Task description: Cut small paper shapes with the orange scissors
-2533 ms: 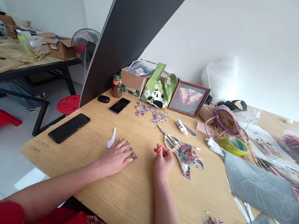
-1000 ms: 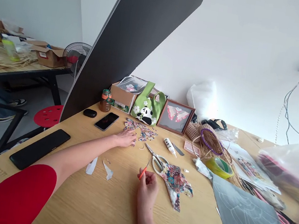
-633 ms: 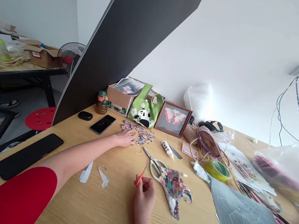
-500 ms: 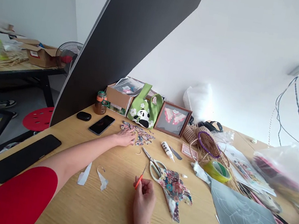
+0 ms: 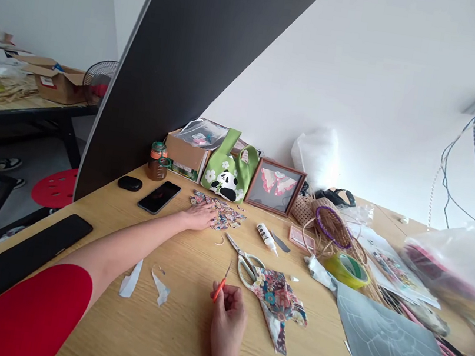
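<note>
My left hand (image 5: 201,216) is stretched far forward, its fingers resting flat on a pile of small floral paper cut-outs (image 5: 226,214) near the back of the wooden table (image 5: 178,336). My right hand (image 5: 227,312) rests closer to me, closed in a pinch round a thin tool with an orange grip (image 5: 220,285) that points up and away. Just right of it lies a floral fabric piece (image 5: 277,303) and white-handled scissors (image 5: 247,259). Two white paper scraps (image 5: 145,282) lie below my left forearm.
A glue bottle (image 5: 267,236), framed picture (image 5: 276,187), panda bag (image 5: 228,170), cardboard box (image 5: 186,152), jar (image 5: 157,161), phone (image 5: 158,196) and dark keyboard-like bar (image 5: 29,254) sit around. Woven basket (image 5: 332,225), green tape roll (image 5: 346,270) and grey sheet (image 5: 400,345) lie right. A dark board (image 5: 184,57) leans at left.
Over 2.5 s my left hand left a small floral piece near me and reached forward to the cut-out pile. In the last second both hands have stayed put; the view drifted slightly.
</note>
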Available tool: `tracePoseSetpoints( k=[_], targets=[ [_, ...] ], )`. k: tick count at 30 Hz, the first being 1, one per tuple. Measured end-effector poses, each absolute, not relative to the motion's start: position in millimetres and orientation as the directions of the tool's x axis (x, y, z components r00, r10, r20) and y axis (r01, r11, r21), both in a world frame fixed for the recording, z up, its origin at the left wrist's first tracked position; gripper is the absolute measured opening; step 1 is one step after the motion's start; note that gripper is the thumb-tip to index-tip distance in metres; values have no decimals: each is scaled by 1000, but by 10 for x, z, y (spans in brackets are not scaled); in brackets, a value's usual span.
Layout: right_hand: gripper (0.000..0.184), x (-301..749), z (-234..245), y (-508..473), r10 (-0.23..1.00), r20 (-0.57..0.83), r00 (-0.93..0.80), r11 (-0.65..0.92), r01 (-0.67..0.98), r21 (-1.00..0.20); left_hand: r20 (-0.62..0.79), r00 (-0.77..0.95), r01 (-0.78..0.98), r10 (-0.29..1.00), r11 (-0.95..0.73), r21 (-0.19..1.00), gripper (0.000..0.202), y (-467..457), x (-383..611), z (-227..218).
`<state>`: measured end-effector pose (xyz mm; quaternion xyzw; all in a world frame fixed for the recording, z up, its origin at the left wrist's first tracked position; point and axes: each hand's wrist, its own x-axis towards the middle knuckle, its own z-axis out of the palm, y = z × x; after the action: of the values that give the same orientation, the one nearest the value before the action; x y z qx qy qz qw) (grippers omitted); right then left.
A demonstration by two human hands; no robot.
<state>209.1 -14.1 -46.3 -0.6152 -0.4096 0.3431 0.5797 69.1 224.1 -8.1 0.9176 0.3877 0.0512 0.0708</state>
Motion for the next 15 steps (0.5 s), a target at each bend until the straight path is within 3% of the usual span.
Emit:
tracePoseSetpoints(
  k=[15],
  targets=[
    [43, 2030, -358, -158, 870, 102, 482, 32, 152, -988, 39, 700, 697, 713, -694, 178, 41, 2268, 682, -132]
  ],
)
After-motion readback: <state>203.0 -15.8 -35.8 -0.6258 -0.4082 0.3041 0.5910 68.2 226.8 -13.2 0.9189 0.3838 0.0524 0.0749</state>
